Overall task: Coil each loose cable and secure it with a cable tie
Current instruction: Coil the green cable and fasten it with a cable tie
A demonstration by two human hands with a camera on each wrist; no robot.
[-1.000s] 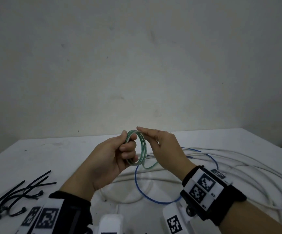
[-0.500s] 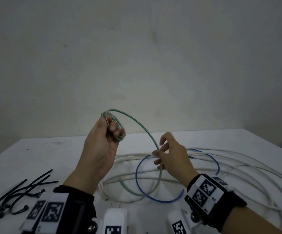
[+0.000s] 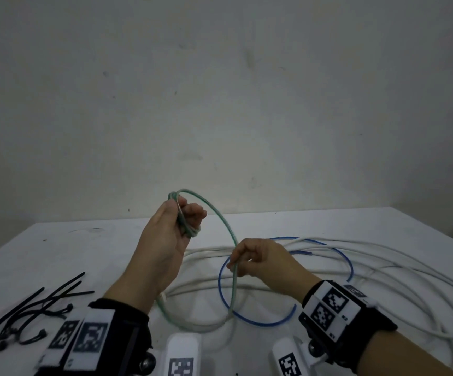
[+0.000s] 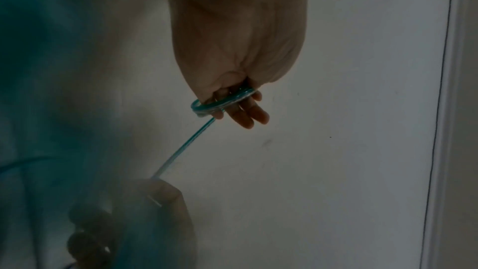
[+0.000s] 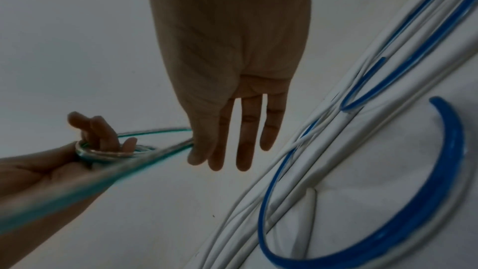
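My left hand is raised above the table and grips a small coil of green cable wound round its fingers; the left wrist view shows the coil looped over the fingers. From the coil a long green strand arcs down to my right hand, which pinches it between thumb and forefinger with the other fingers held straight. Below that hand the strand drops to a loose loop on the table.
A blue cable and several loops of white cable lie on the white table under and right of my right hand. Several black cable ties lie at the front left. A bare wall stands behind.
The hands, together at the coil a second ago, have parted. My left hand lifted the coil up and left; my right hand moved down the strand, drawing out a large loop.
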